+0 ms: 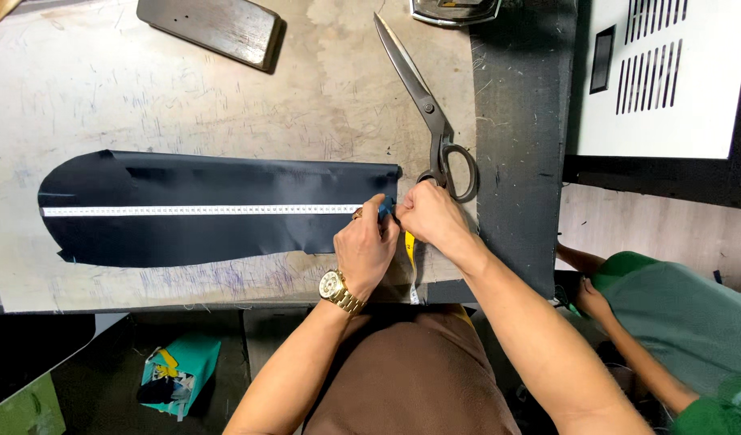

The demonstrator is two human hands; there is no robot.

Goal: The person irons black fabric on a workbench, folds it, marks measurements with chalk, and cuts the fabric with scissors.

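1. A long piece of dark navy fabric (pixel 217 208), rounded at its left end and cut straight at its right, lies flat on the worn worktable (pixel 225 97), near the table's front edge.
2. A white measuring tape (pixel 201 210) runs lengthwise along the middle of the fabric, from the rounded end to the hands; its free end, yellow on the other face, hangs over the table's front edge.
3. The left hand (pixel 366 246), with a gold wristwatch (pixel 338 290) on its wrist, presses down on the right end of the fabric, its fingers curled together on the tape.
4. The right hand (pixel 431 216) sits just beside it at the fabric's right edge, fingers pinched shut on a small blue piece of chalk (pixel 385 209) that touches the cloth.
5. Large tailor's shears (pixel 425 105) lie closed on the table just behind the right hand, handles nearest the knuckles.
6. A dark rectangular block (pixel 213 28) rests at the far side of the table, well apart from the fabric.
7. Another person in a green top (pixel 676 314) is at lower right, below the table's level.
8. A teal bag (pixel 177 374) lies on the floor under the table.
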